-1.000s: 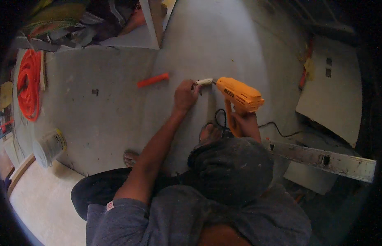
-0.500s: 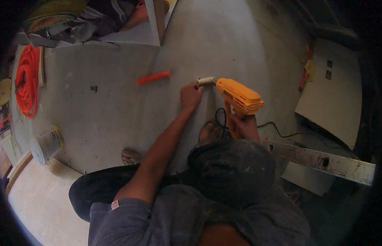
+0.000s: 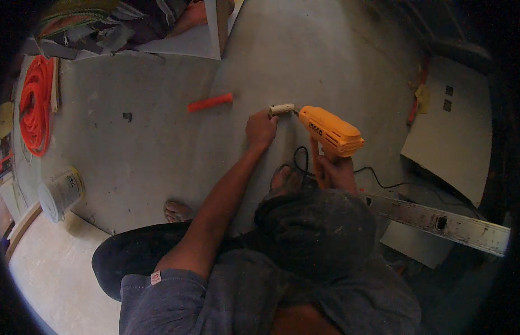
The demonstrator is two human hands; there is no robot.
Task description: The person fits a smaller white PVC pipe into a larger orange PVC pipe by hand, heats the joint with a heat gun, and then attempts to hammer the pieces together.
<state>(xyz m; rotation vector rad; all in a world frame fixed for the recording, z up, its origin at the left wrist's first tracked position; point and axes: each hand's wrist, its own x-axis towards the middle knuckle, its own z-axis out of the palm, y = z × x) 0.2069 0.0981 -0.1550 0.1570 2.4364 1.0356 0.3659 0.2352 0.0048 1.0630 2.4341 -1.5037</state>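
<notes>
My left hand (image 3: 261, 129) is closed around one end of a short cream-coloured piece of pipe (image 3: 283, 108), held above the grey floor. In my right hand (image 3: 339, 173) is the handle of an orange-yellow heat gun (image 3: 331, 129). Its narrow metal nozzle points left and comes close to the pipe's free end; whether they touch I cannot tell. A black power cord (image 3: 380, 182) trails from near the handle to the right. Left of the pipe, a short red-orange tube (image 3: 210, 102) lies on the floor.
A coil of orange hose or conduit (image 3: 35, 106) lies far left, with a white bucket (image 3: 61, 195) nearer. Cloth items fill a white box (image 3: 184, 44) at the back. On the right are a pale panel (image 3: 455, 131) and a long metal spirit level (image 3: 408, 214).
The pipe piece has turned slightly in my left hand. The heat gun has shifted a little to the right. The whole view has moved slightly.
</notes>
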